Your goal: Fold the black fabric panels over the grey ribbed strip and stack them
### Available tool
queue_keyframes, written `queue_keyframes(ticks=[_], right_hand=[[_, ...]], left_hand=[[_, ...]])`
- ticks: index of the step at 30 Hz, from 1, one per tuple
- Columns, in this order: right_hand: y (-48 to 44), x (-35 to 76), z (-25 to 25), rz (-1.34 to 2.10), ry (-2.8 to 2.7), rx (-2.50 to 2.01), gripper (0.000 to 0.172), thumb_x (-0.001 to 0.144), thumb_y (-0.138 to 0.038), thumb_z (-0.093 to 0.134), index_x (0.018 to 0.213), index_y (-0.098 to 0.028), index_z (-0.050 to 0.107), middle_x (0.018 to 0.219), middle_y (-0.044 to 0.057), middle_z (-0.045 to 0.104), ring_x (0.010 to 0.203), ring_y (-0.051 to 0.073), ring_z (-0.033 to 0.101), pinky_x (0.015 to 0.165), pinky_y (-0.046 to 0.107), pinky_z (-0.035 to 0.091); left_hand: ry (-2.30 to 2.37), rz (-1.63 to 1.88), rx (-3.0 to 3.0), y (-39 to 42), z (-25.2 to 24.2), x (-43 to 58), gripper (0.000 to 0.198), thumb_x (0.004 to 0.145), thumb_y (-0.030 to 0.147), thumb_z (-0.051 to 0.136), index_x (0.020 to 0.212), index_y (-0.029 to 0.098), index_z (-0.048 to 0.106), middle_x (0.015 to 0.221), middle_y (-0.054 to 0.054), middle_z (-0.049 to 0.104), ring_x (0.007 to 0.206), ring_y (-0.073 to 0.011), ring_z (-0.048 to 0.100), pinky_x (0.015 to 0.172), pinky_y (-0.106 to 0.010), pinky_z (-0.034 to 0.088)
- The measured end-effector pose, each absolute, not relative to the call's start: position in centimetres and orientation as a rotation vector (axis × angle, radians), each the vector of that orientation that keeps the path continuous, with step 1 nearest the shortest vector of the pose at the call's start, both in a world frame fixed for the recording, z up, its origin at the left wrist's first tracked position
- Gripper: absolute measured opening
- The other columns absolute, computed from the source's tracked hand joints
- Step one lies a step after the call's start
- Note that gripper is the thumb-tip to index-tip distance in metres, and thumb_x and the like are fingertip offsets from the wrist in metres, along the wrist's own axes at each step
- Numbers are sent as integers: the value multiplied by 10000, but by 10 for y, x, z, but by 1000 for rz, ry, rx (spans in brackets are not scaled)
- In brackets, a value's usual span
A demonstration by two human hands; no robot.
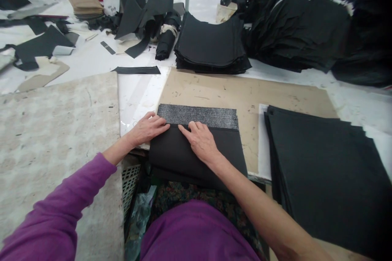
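A black fabric piece (196, 151) lies over the front edge of the table, its lower part hanging down. Along its top runs a speckled grey strip (199, 115) with several layered edges. My left hand (150, 125) rests at the upper left corner, fingertips on the seam between strip and black fabric. Just right of it, my right hand (200, 138) presses on the same seam with its index finger extended and the other fingers curled. Both hands lie on top of the fabric, fingers apart, gripping nothing that I can see.
A stack of black sheets (324, 163) lies at the right, another stack (211, 43) behind the work. A pale padded board (58, 142) covers the left side. Black scraps (43, 45) and a large black bundle (300, 28) sit farther back. A perforated basket (130, 179) stands below the edge.
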State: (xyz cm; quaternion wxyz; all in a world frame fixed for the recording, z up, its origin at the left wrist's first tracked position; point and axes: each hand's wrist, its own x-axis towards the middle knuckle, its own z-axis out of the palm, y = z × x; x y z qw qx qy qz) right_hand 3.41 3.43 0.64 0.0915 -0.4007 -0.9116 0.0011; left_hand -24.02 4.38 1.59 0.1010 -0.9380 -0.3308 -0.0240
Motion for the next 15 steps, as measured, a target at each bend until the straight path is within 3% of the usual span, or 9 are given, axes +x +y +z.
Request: queue_keyframes(ticks=[5,11,15], right_hand=[[37,11,8,63,-2664,-1141,354,1003,-122,379,1249,-148,632,1139,134,574,1056,267,452,884,387,393],[35,-5,-11,105,-2619,-1071,428,985,-92,382,1377,-143,545,1181,127,579,1079,266,444,918,389,407],[35,-3,-13,102,-2635,-1070,481,966,-80,400,1426,-167,512,1155,123,574,1059,267,442,901,394,408]], left_hand=[[-1016,-94,-2759,39,10,-242,369,987,177,500,1345,239,559,1288,-114,598,1120,-247,551,926,-395,448],[-1403,-471,-2885,39,-9,-260,316,1030,240,436,1310,233,582,1123,-76,620,1040,-179,589,868,-299,519],[-1410,-604,-2892,40,-14,-269,280,1039,280,429,1207,245,651,1096,-60,623,1027,-174,590,870,-303,525]])
